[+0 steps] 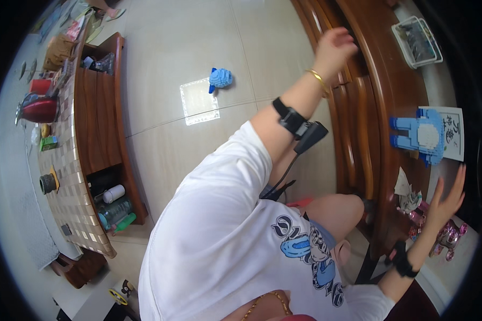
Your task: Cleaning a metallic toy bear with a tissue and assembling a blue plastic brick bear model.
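Observation:
My left hand (pixel 336 51), with a gold bracelet at the wrist, is raised beside the edge of the brown wooden cabinet (pixel 385 100). Its fingers are curled and blurred, and I cannot tell whether anything is in them. My right hand (pixel 446 200) has its fingers spread, near a pink metallic bear figurine (pixel 450 236) and crumpled paper (pixel 407 192). Beyond its fingertips, a blue and white toy-brick figure (pixel 419 136) is on the cabinet top, in front of a white sign (pixel 454 134) bearing writing. A smaller blue toy-brick piece (pixel 221 78) lies on the tiled floor (pixel 176 48).
A white basket (pixel 417 42) sits farther along the cabinet. Across the floor stands a low wooden cabinet (pixel 100 120) with a checked cover, holding a red pot (pixel 40 109) and bottles below. A black cable (pixel 286 172) hangs from my left forearm strap. Another person's foot (pixel 114 14) shows at the top.

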Available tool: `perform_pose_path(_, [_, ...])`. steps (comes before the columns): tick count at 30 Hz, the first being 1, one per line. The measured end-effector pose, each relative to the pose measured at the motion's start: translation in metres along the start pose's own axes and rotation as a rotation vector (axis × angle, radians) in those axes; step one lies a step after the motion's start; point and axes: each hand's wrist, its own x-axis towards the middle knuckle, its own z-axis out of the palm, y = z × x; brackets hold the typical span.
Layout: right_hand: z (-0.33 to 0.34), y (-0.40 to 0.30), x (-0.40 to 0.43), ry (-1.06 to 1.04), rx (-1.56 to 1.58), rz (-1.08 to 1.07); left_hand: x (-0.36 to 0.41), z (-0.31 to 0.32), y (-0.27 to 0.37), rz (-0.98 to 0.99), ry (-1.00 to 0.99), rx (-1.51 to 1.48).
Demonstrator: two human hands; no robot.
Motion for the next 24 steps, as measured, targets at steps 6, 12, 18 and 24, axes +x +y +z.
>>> perform_pose_path(6, [-0.024,0.017,-0.087,-0.225,-0.065,0.068,0.036,-0.173,0.108,0.086,0.167,0.258])
perform_pose_path(12, [0.018,-0.052,-0.156,-0.575,-0.001,0.145,0.027,-0.360,0.090,-0.056,0.203,1.565])
perform_pose_path(18, [0.049,-0.088,-0.135,-0.750,0.097,0.221,0.009,-0.412,-0.001,-0.699,0.099,2.045])
perform_pose_path(24, [0.060,-0.092,-0.113,-0.802,0.191,0.229,0.039,-0.421,-0.050,-0.656,0.112,2.150])
